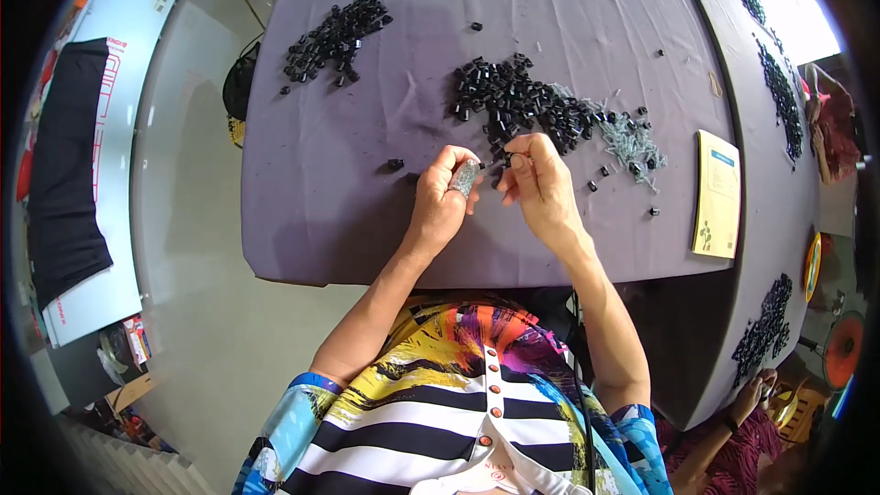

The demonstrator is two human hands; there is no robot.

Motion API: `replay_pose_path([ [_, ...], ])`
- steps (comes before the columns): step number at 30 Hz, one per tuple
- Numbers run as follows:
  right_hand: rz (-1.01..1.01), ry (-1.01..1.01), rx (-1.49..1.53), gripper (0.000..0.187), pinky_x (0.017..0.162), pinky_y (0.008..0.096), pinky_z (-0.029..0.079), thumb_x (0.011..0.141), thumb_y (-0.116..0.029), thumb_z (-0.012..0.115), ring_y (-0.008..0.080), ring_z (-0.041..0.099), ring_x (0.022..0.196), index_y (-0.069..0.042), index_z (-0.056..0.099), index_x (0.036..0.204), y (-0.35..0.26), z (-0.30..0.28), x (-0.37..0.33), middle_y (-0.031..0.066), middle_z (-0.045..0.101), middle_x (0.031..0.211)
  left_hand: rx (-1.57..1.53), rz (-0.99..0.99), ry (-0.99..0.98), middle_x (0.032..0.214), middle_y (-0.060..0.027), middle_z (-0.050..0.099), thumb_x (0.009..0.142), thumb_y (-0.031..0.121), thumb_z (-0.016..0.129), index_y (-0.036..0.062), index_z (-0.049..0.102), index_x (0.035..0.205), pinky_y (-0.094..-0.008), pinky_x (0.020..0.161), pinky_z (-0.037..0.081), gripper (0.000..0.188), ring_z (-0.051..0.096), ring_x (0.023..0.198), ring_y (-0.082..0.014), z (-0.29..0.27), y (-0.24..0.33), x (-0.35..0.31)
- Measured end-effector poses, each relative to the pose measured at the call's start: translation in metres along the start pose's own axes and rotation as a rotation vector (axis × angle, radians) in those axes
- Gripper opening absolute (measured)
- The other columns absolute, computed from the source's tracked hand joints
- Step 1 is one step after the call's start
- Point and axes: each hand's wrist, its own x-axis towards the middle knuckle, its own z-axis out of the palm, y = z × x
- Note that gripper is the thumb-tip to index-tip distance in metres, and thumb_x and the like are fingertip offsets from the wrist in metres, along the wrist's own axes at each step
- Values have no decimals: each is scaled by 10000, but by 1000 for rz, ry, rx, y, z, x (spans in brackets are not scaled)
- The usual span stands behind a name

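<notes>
My left hand (pixel 440 205) is closed above the near part of the cloth-covered table. Along its thumb lies a grey speckled piece (pixel 465 178); whether it is worn or held I cannot tell. A tiny dark part shows at those fingertips. Close by, my right hand (pixel 548 188) pinches a small black part (pixel 510 159), mostly hidden by its fingers. Just beyond both hands spreads a heap of small black cylindrical parts (pixel 500 96). Thin clear grey plastic pins (pixel 628 142) are scattered at the heap's right side.
Another pile of black parts (pixel 339 37) sits at the far left of the table (pixel 367 229). A yellow booklet (pixel 717 192) lies at the right edge. Beyond it, a second table carries more black piles (pixel 763 330), with another person's hand (pixel 756 390) near one.
</notes>
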Motion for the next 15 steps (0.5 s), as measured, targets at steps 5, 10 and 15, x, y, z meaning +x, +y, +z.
replay_pose_path([
  [5, -50, 68, -68, 128, 543, 227, 485, 962, -29, 451, 92, 563, 632, 26, 557, 1008, 1, -1, -9, 62, 514, 871, 112, -16, -34, 719, 1, 562, 917, 46, 479, 69, 551, 943, -228, 478, 414, 80, 504, 578, -65, 4, 4, 0],
  [10, -51, 25, -24, 140, 561, 227, 494, 947, -13, 467, 101, 582, 654, 28, 588, 1004, 6, 0, -10, 63, 531, 882, 134, -9, -64, 724, -3, 569, 918, 55, 490, 67, 562, 950, -225, 485, 409, 79, 504, 583, -66, 5, 6, -1],
  [15, -53, 3, -2, 135, 565, 224, 496, 939, -3, 476, 95, 577, 648, 27, 593, 999, 7, 6, -12, 56, 554, 851, 189, 32, -67, 718, 5, 571, 918, 54, 497, 59, 571, 945, -217, 486, 394, 79, 491, 582, -51, 4, 7, 0],
])
